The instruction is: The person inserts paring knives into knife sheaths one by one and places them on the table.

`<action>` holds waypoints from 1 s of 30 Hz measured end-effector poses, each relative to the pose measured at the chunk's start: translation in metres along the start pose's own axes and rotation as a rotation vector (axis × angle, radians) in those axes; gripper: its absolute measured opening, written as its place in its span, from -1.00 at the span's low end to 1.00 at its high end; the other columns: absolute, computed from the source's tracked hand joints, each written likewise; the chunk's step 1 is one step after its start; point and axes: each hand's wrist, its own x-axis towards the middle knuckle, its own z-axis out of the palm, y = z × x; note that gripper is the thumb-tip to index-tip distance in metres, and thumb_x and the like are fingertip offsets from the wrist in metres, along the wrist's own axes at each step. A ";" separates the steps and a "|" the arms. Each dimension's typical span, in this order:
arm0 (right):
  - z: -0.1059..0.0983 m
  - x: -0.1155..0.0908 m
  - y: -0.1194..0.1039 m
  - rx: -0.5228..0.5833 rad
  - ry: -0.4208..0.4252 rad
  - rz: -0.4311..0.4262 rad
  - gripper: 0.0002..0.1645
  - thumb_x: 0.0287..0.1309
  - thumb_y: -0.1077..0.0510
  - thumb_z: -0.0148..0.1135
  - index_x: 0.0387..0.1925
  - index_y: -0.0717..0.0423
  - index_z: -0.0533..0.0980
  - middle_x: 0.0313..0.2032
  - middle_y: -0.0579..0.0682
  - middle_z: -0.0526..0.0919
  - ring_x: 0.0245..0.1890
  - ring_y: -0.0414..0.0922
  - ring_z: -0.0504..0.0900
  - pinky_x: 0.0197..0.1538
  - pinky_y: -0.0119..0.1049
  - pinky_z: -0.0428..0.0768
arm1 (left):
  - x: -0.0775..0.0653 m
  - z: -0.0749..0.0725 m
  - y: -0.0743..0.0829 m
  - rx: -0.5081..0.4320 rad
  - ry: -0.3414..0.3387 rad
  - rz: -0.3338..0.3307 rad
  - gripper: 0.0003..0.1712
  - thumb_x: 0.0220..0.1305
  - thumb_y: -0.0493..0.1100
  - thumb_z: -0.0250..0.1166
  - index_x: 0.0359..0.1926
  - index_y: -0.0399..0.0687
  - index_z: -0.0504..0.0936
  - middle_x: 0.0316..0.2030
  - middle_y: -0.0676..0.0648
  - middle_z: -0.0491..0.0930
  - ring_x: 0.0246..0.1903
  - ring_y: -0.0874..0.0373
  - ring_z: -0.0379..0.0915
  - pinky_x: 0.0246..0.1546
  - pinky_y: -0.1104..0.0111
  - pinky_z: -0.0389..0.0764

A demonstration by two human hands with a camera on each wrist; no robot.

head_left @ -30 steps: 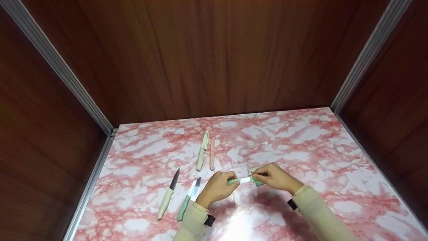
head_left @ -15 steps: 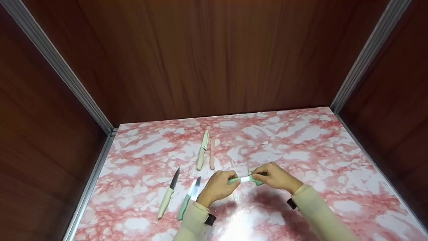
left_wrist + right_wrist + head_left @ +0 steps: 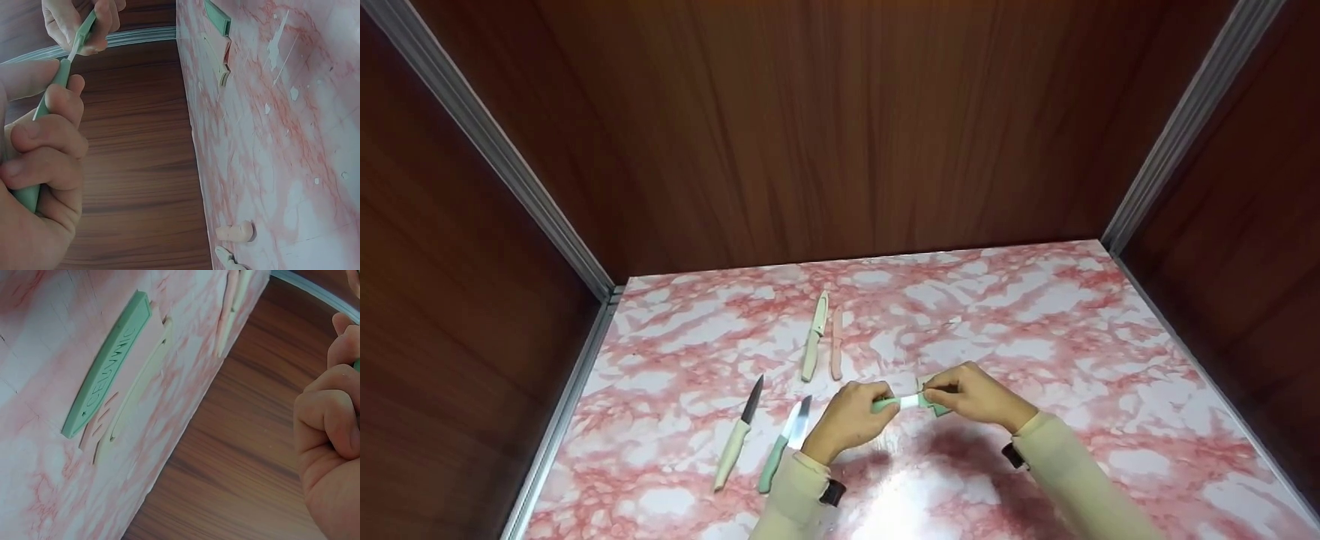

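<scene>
Curled fully round its handle, your left hand (image 3: 850, 415) holds a green-handled, white-bladed knife (image 3: 910, 401) above the pink-and-white marbled table (image 3: 1035, 322); your right hand (image 3: 979, 396) pinches a slim green cover (image 3: 85, 29) at the blade. Below lie a flat lettered green sleeve (image 3: 107, 365), a pink sleeve (image 3: 121, 382) and a cream sleeve (image 3: 136, 386), side by side.

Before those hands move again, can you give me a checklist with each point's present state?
1. Left hand gripping the slim green knife handle: ok, wrapped round it.
2. Right hand gripping the narrow green blade guard: ok, pinched.
3. Narrow white blade fully covered: not ok, a stretch shows between the hands.
4. Blade straight inside the guard: cannot tell, hidden.
5. Every knife on the pink-and-white marbled table covered: not ok, the cream-handled dark-bladed knife lies bare.
6. Other guards together: ok, the wide green guard marked CERAMIC, pink guard and cream guard lie side by side.
</scene>
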 end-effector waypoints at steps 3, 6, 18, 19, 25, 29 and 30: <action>0.001 0.000 0.000 0.006 -0.004 0.003 -0.80 0.27 0.03 0.17 -0.37 -0.07 0.68 -0.56 -0.23 0.59 -0.69 -0.36 0.26 -0.51 -0.41 0.44 | 0.000 0.000 0.000 0.005 0.005 0.002 -0.83 0.28 -0.07 0.20 -0.45 0.06 0.57 -0.66 0.19 0.39 -0.71 0.35 0.18 -0.62 0.47 0.29; 0.001 0.001 0.000 0.018 -0.005 -0.003 -0.82 0.27 0.03 0.17 -0.37 -0.12 0.67 -0.54 -0.23 0.60 -0.67 -0.36 0.31 -0.49 -0.38 0.49 | 0.001 0.000 0.001 0.013 0.014 0.006 -0.84 0.27 -0.09 0.21 -0.46 0.05 0.57 -0.67 0.20 0.37 -0.70 0.36 0.18 -0.62 0.48 0.28; 0.000 0.003 0.002 -0.006 0.004 -0.032 -0.83 0.26 0.04 0.18 -0.35 -0.13 0.68 -0.58 -0.24 0.58 -0.70 -0.36 0.25 -0.56 -0.43 0.35 | 0.002 0.001 0.002 0.014 0.021 0.001 -0.84 0.26 -0.09 0.21 -0.46 0.05 0.57 -0.67 0.19 0.37 -0.70 0.35 0.18 -0.63 0.47 0.28; 0.000 0.003 0.001 -0.006 0.003 -0.029 -0.83 0.26 0.04 0.18 -0.34 -0.12 0.68 -0.57 -0.24 0.58 -0.70 -0.36 0.25 -0.56 -0.43 0.35 | 0.002 0.001 0.003 0.012 0.021 0.000 -0.84 0.26 -0.09 0.21 -0.46 0.05 0.57 -0.67 0.19 0.37 -0.70 0.35 0.18 -0.63 0.47 0.28; 0.001 0.005 -0.001 0.006 -0.003 -0.029 -0.83 0.26 0.09 0.19 -0.33 -0.02 0.68 -0.55 -0.21 0.59 -0.70 -0.34 0.26 -0.54 -0.44 0.36 | 0.002 0.002 0.002 0.012 0.020 -0.002 -0.85 0.27 -0.09 0.21 -0.45 0.06 0.58 -0.66 0.19 0.39 -0.70 0.35 0.20 -0.62 0.46 0.30; 0.002 0.005 -0.001 0.019 -0.001 -0.039 -0.84 0.25 0.13 0.20 -0.33 0.03 0.68 -0.55 -0.18 0.59 -0.70 -0.33 0.26 -0.56 -0.46 0.33 | 0.003 0.002 0.002 0.012 0.022 0.002 -0.84 0.26 -0.08 0.21 -0.46 0.06 0.58 -0.66 0.19 0.39 -0.69 0.35 0.21 -0.62 0.47 0.30; 0.002 0.005 -0.001 0.021 -0.003 -0.039 -0.84 0.25 0.12 0.20 -0.33 0.03 0.68 -0.56 -0.19 0.58 -0.70 -0.34 0.26 -0.56 -0.46 0.33 | 0.003 0.002 0.002 0.011 0.023 0.002 -0.84 0.26 -0.08 0.21 -0.46 0.06 0.58 -0.66 0.19 0.39 -0.69 0.35 0.20 -0.61 0.47 0.30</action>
